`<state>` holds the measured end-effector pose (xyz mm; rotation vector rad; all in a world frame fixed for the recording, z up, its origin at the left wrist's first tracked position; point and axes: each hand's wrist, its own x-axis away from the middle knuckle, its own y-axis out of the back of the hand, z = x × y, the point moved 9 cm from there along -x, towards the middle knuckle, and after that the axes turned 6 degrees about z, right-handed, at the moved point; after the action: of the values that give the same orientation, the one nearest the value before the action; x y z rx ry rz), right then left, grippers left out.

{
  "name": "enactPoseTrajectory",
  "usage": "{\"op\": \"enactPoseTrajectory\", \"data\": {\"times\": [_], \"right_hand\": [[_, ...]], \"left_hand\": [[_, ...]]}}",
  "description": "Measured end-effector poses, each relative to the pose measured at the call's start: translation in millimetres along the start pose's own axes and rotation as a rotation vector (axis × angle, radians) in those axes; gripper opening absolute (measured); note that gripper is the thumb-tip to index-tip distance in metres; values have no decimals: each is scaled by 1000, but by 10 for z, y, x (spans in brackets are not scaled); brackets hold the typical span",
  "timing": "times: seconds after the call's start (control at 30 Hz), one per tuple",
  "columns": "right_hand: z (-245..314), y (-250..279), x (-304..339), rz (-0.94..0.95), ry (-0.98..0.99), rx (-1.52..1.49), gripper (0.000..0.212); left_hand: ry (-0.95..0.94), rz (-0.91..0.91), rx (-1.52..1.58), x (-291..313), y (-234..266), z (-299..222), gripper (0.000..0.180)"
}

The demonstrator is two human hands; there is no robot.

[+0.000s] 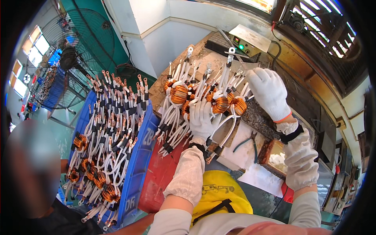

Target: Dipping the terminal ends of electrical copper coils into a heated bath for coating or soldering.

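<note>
Several toroidal coils (179, 94) wound with orange copper wire lie bunched on the wooden bench (203, 53). White sleeved leads (170, 121) spread from them, some ending in metal lugs (231, 53). My left hand (203, 119), in a white knit glove, is in the middle of the bunch, its fingers curled over a coil and its leads. To the right, my gloved right hand (268, 92) is raised beside the lead ends, fingers pressed together. What they pinch, if anything, is hidden. Pliers (250, 145) with dark handles lie on white sheeting below the right hand.
A blue crate (135, 172) packed with more coils and lugged leads stands at left, beside a red surface (156, 180). A control box (248, 41) with a green light sits at the back. Far left are a large fan (68, 58) and another person (35, 168).
</note>
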<state>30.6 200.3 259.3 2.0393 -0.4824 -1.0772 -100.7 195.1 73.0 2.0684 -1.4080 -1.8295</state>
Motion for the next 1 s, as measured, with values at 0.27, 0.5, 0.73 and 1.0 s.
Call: {"op": "enactPoseTrajectory", "data": {"times": [0.27,0.5,0.73,1.0], "right_hand": [[-11,-51,-35,93,-33,16,19],[-294,376,376,17,-138,11,18],[-1160,982,1669,36,-520,-22,7],[-2322,2057,4006,80,-1312,140,25]], "left_hand": [[-8,12,14,-14,23,28,58],[-5,42,-36,51,15,-32,58],[-28,17,-130,17,-15,-118,62],[-14,64,-186,49,-120,-82,71]]}}
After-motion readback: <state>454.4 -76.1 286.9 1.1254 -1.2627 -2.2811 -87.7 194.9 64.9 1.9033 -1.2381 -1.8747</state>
